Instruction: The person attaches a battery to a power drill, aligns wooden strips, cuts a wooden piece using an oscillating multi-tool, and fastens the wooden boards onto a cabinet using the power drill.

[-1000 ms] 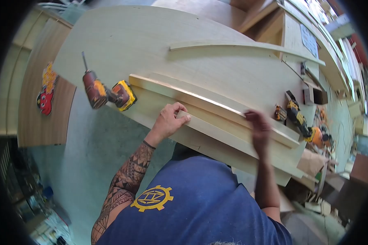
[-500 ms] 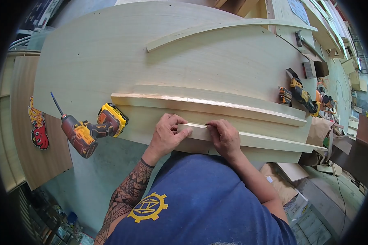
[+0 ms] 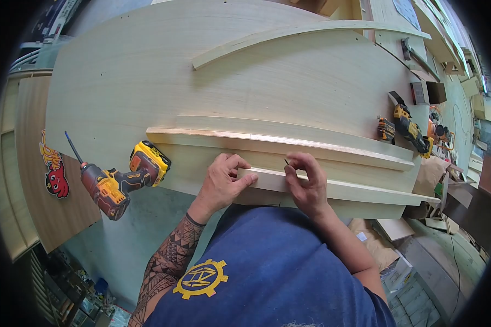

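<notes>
My left hand [image 3: 223, 179] grips the near end of a pale wooden strip [image 3: 354, 191], thumb on the front face and fingers behind. Pinched in my right hand [image 3: 306, 177] is a small thin dark piece [image 3: 287, 162], its tip showing just above the strip; its kind is too small to make out. Beyond both hands a second wooden strip [image 3: 278, 143] lies roughly parallel. A cordless impact driver [image 3: 120, 180] with a yellow battery and long bit rests left of my left hand.
A large plywood panel [image 3: 136, 82] forms the work surface, with a curved wooden strip [image 3: 305, 35] at the back. On the right are a yellow-black power tool [image 3: 409, 128], a spare battery [image 3: 386, 129], a hammer [image 3: 417, 57] and a small box [image 3: 428, 92]. A brown board [image 3: 33, 163] stands at left.
My right hand has lifted and shifted right along the strip, raising the small dark piece off its top edge. My left hand stays on the strip's end.
</notes>
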Demonstrator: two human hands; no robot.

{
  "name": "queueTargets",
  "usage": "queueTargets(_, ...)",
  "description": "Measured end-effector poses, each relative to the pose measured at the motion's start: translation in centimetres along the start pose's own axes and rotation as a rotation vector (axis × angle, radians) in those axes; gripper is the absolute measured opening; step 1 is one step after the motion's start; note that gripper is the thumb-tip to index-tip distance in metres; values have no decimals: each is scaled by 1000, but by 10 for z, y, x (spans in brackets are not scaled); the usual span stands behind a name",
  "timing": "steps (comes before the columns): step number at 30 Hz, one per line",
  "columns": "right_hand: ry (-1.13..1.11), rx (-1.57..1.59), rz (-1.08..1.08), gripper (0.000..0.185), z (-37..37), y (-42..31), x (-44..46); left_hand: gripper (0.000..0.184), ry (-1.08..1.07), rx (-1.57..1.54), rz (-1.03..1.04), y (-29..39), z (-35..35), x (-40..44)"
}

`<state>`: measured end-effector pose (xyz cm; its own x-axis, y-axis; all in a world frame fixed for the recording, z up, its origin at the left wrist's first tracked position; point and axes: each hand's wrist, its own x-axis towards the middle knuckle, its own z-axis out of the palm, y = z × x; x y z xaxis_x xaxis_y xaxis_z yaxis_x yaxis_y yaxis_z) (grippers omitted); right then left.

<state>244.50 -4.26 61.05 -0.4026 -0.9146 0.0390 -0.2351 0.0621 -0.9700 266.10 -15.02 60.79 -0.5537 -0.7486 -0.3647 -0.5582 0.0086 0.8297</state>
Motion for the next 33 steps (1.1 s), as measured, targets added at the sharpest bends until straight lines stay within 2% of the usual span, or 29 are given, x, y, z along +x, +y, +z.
queueTargets(1,-5,5,-4,28,1,-3,3,29,7,3,-2,-2,1,0)
queueTargets(3,-201,-144,-299,33,5,-1,7,29,29,-31,34,-7,6,1)
queueTargets(5,-233,-123,-327,37,15,-1,9,29,31,-18,38,-6,5,1)
queueTargets(8,-365,-27,-286,33,22,11,12,28,39,-59,53,-8,8,1)
queueTargets(10,-352,-37,-270,31,22,19,9,28,47,-112,67,-13,9,-3)
queueTargets(13,-321,-64,-287,27,27,21,10,27,96,4,122,-11,9,-10)
queueTargets(15,-312,-80,-324,25,29,20,12,29,385,-112,272,-23,13,-22)
queueTargets(17,-398,-201,-377,23,26,18,16,35,703,-517,272,-86,19,-41)
queueTargets(19,-400,-205,-381,22,28,19,17,36,1150,-281,138,-115,-1,-70)
queueTargets(21,-401,-211,-387,21,27,20,15,47,1461,168,78,-118,-29,-76)
queueTargets(22,-402,-226,-388,21,28,20,16,47,1473,166,76,-111,-40,-71)
queueTargets(23,-403,-242,-391,22,28,19,16,54,1388,28,271,-86,-59,-64)
queueTargets(25,-408,-206,-349,22,29,16,16,60,1310,-107,464,-58,-86,-54)
queueTargets(27,-419,-171,-315,22,29,18,17,69,1133,-366,308,-47,-102,-52)
queueTargets(31,-474,-131,-299,24,26,20,20,63,1141,-405,415,-52,-111,-54)
queueTargets(33,-474,-136,-313,25,27,20,20,53,973,-531,475,-24,-99,-87)
